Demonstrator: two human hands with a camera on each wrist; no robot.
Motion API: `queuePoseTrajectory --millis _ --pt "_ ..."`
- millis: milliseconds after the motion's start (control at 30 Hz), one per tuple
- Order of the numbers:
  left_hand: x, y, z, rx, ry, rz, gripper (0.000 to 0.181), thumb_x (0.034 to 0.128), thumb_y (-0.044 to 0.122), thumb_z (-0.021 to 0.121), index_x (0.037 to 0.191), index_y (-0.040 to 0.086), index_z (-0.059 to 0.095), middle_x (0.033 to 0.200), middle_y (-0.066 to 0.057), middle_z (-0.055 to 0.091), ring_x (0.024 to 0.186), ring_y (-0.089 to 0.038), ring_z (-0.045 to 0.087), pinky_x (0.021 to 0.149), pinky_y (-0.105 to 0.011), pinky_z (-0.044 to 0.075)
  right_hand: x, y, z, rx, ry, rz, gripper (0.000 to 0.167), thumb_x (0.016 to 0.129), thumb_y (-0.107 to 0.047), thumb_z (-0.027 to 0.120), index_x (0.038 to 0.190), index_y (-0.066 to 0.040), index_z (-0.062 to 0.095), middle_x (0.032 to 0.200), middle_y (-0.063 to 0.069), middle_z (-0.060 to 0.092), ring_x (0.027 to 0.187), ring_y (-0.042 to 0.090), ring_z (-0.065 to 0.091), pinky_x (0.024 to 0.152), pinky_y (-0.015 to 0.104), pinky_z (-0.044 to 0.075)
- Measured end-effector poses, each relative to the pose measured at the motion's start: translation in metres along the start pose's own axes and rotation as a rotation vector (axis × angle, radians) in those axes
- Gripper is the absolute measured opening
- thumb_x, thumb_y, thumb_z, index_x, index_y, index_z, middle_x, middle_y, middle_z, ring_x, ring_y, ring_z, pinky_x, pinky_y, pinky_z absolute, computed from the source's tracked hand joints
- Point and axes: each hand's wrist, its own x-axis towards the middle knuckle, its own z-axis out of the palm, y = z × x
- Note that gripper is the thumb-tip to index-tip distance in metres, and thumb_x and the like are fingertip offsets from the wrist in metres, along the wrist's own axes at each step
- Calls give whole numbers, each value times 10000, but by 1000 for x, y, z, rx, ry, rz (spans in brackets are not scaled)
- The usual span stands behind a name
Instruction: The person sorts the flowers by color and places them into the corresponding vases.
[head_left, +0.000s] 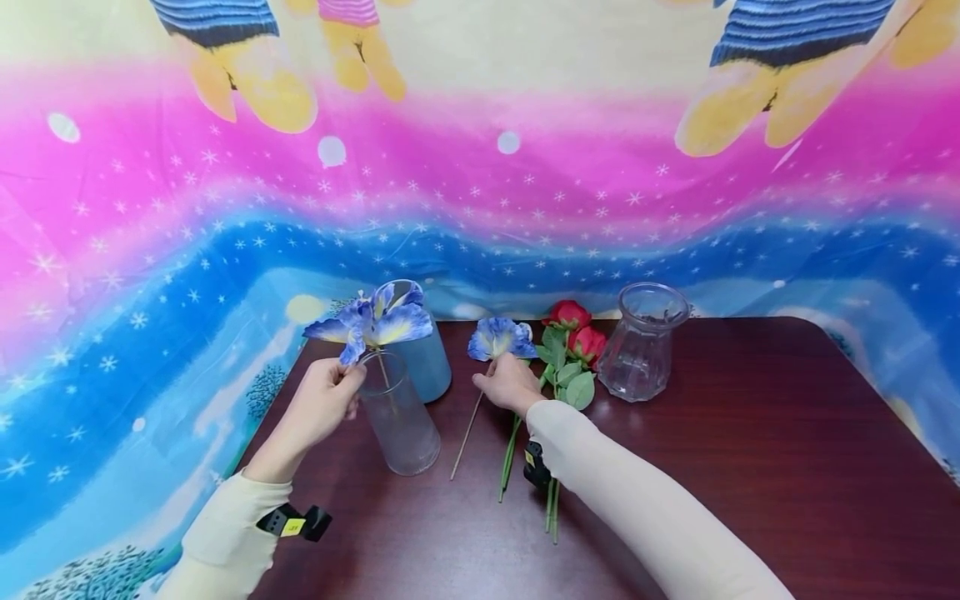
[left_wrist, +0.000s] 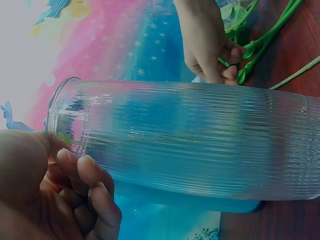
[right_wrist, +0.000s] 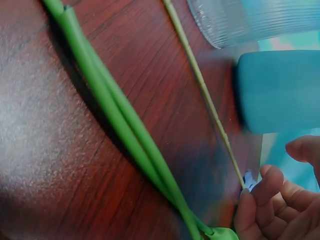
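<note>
A blue-and-yellow iris [head_left: 375, 321] stands with its stem inside a tall clear ribbed vase [head_left: 401, 429]. My left hand [head_left: 318, 400] is at the rim of this vase [left_wrist: 180, 140], with curled fingers [left_wrist: 97, 182] and thumb holding its edge just under the petals. A second blue iris [head_left: 498, 337] lies on the table, its thin stem [right_wrist: 202, 85] slanting toward me. Thumb and fingertips of my right hand [head_left: 513, 383] pinch that stem close below the bloom. The bloom is mostly hidden in the right wrist view.
Directly behind the ribbed vase is a blue vase [head_left: 432, 367]. Red roses [head_left: 567, 315] with green stems [right_wrist: 115, 105] lie beside and under my right forearm. A wide-necked clear glass vase [head_left: 637, 362] stands right of them on the dark wooden table [head_left: 750, 450]. A printed cloth [head_left: 487, 200] hangs behind.
</note>
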Motion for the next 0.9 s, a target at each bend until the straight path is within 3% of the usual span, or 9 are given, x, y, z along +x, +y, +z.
queuePoseTrajectory --millis 167,400,900 --pt "1 -1 1 -2 2 3 407 1051 138 489 664 14 502 506 -6 471 476 -123 485 530 -267 418 0 2 1 -62 -14 29 375 940 -365 679 659 -165 532 602 -21 488 569 171 481 539 310 370" --pt "0 -1 0 12 6 1 406 1051 138 487 668 8 514 509 -2 481 481 -122 492 517 -267 411 0 4 9 -119 -32 28 304 924 -364 704 717 -157 625 692 4 634 645 185 586 593 328 429" --pt "0 -2 1 14 8 7 436 1068 177 472 671 0 502 516 -16 472 459 -121 456 513 -275 395 12 5 26 -212 -23 67 425 903 -391 734 600 -155 550 605 23 599 593 202 590 554 368 444"
